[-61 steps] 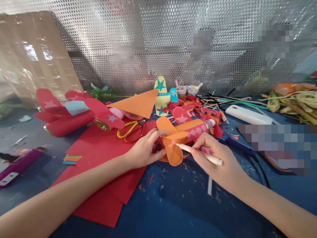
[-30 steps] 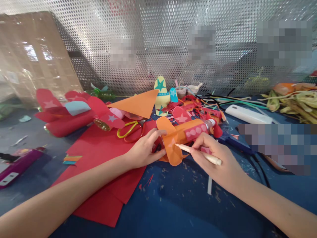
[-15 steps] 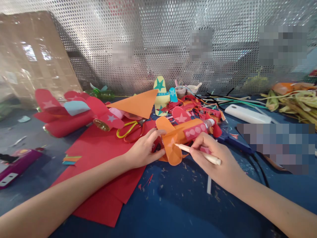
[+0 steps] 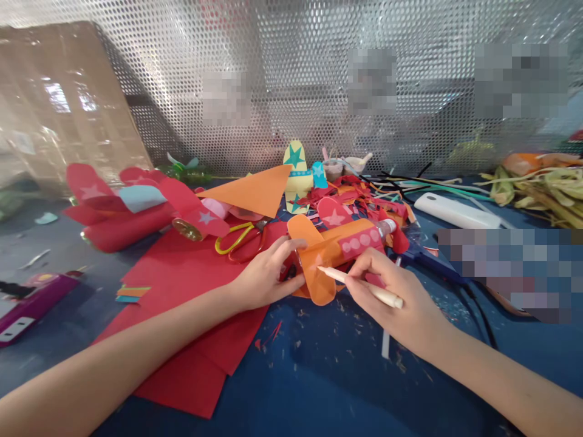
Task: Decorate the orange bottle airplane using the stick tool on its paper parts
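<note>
An orange paper aeroplane (image 4: 339, 246) built on a bottle lies on the blue table (image 4: 319, 376), with pink dots on its body and a pale star on its near wing. My left hand (image 4: 266, 276) is closed round the aeroplane's left end. My right hand (image 4: 394, 294) grips a cream wooden stick (image 4: 359, 286) like a pen, and the stick's tip touches the near orange wing.
Red paper sheets (image 4: 182, 291) lie under my left arm. Yellow-handled scissors (image 4: 239, 237), a red paper aeroplane (image 4: 136, 206), an orange triangle (image 4: 252, 189), a white case (image 4: 455, 210), paper scraps and a perforated metal wall (image 4: 296, 79) surround the spot.
The stick's tip has slid a little to the left across the orange wing. My left hand and the aeroplane have stayed put.
</note>
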`<state>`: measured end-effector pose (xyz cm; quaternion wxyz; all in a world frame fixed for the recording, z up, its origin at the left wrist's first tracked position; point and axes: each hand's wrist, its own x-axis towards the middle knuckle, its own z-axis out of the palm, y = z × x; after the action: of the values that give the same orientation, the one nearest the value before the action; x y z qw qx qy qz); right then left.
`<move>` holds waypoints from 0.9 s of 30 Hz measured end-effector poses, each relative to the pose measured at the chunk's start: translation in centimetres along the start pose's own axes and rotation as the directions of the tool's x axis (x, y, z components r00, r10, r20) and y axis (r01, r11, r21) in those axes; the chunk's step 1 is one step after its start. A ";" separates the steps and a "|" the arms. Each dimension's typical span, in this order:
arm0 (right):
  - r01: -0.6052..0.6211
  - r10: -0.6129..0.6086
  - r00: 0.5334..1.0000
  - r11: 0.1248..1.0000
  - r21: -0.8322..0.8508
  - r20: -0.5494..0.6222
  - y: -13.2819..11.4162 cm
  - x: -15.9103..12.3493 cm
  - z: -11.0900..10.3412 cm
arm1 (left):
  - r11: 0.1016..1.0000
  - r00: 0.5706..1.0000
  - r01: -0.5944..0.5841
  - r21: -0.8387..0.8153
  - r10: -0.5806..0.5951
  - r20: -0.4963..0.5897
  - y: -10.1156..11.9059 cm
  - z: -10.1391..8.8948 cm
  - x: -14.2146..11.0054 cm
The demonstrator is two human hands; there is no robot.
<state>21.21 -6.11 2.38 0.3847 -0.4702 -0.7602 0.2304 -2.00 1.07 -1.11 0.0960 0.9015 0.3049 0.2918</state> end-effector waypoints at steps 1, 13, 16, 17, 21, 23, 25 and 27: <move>-0.005 0.005 1.000 1.000 0.000 -0.002 0.0 0.0 0.0 | 1.000 1.000 -0.002 0.000 0.002 -0.001 0.0 0.0 0.0; -0.023 0.024 1.000 1.000 0.011 -0.006 0.0 -0.1 0.0 | 1.000 1.000 0.002 -0.011 -0.002 -0.002 0.1 0.0 0.1; -0.015 0.015 1.000 1.000 0.007 0.009 -0.1 0.0 0.0 | 1.000 1.000 0.007 -0.004 -0.007 0.000 0.1 0.0 0.1; -0.015 0.015 1.000 1.000 0.004 0.010 -0.1 0.0 0.0 | 1.000 1.000 0.009 -0.002 -0.009 0.001 0.1 0.0 0.1; -0.020 0.020 1.000 1.000 -0.001 0.001 -0.1 0.0 0.0 | 1.000 1.000 0.012 -0.001 -0.012 0.002 0.1 0.0 0.0; -0.015 0.015 1.000 1.000 -0.005 0.007 0.0 -0.1 0.0 | 1.000 1.000 0.014 0.001 -0.014 -0.003 0.1 0.0 0.0; -0.012 0.012 1.000 1.000 -0.009 0.011 0.0 -0.1 0.0 | 1.000 1.000 0.010 0.003 -0.010 -0.004 0.2 -0.1 0.0; -0.017 0.018 1.000 1.000 -0.014 0.016 0.0 -0.1 0.0 | 1.000 1.000 0.008 0.001 -0.008 0.003 0.2 -0.1 0.1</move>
<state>21.26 -6.20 2.31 0.3734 -0.4776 -0.7606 0.2324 -1.91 0.96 -0.93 0.0971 0.9008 0.3083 0.2900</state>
